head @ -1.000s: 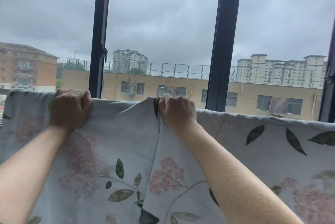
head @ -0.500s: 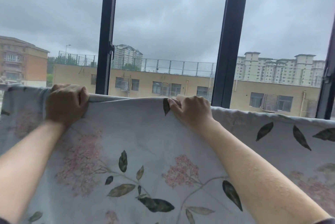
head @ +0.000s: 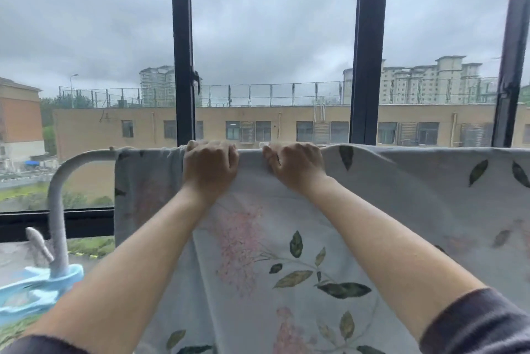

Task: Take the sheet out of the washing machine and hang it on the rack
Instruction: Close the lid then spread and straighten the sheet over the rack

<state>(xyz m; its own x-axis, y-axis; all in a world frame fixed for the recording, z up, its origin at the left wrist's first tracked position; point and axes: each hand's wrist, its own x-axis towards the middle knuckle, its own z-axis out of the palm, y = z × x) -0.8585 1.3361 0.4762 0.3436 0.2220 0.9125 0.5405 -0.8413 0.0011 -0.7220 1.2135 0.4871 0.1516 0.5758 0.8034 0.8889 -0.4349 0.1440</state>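
Observation:
A pale grey sheet (head: 401,210) printed with pink flowers and dark leaves hangs over the top bar of a white rack (head: 61,178). It drapes down toward me and runs off the right edge. My left hand (head: 210,167) grips the sheet's top fold over the bar, fingers curled. A little to the right, my right hand (head: 295,165) grips the same fold. The sheet's left edge stops short of the rack's curved corner, so that end of the bar is bare.
A large window with dark vertical frames (head: 183,46) stands right behind the rack. Low on the left, a light blue plastic piece (head: 43,282) sits at the base of the rack's upright. Buildings and grey sky lie outside.
Both hands have slid left along the bar with the sheet's fold and now sit closer together. The view has shifted, and the rack's bare left corner has come into sight.

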